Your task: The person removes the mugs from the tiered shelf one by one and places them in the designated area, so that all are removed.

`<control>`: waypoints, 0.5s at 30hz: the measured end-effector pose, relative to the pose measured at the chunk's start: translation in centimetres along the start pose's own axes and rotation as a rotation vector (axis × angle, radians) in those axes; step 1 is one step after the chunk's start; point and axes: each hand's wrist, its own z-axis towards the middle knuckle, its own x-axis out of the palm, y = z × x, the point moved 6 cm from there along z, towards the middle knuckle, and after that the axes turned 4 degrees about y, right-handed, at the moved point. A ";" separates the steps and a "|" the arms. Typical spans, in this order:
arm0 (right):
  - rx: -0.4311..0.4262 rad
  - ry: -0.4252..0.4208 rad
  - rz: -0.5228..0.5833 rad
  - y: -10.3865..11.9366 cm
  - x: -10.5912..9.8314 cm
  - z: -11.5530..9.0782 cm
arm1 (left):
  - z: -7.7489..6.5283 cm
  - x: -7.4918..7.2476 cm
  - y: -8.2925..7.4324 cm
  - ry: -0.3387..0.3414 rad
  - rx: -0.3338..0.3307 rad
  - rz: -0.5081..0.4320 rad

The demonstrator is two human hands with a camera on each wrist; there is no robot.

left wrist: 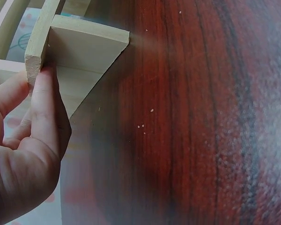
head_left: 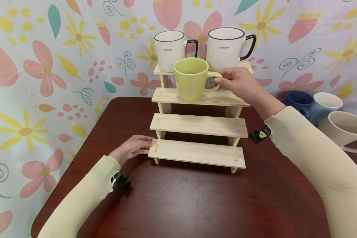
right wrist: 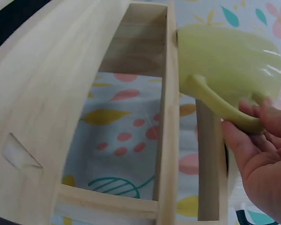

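A wooden stepped display rack [head_left: 199, 125] stands on the table against the patterned cloth. My right hand [head_left: 241, 83] pinches the handle of a yellow-green mug [head_left: 191, 84], which is upright at the second step from the top. In the right wrist view the mug's base [right wrist: 180, 61] is at that step's board; whether it bears weight there I cannot tell. My left hand [head_left: 134, 147] pinches the left end of the lowest step between thumb and fingers, as the left wrist view also shows. Two white mugs with black rims and handles, a left one [head_left: 169, 51] and a right one [head_left: 224, 49], stand on the top step.
At the right on the dark red-brown table [head_left: 178, 198] are a dark blue mug [head_left: 298, 100], a light blue mug [head_left: 325, 107] and a beige mug [head_left: 339, 129]. A floral cloth [head_left: 101, 66] hangs behind the rack and along the table's left side.
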 end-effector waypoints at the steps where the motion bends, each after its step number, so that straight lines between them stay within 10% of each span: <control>1: -0.005 -0.008 0.005 0.0 0.0 -0.1 | 0.0 0.0 0.0 -0.001 0.003 -0.002; 15: -0.051 -0.123 0.093 -0.3 -0.2 -1.1 | 0.1 -0.1 0.0 -0.016 -0.006 0.005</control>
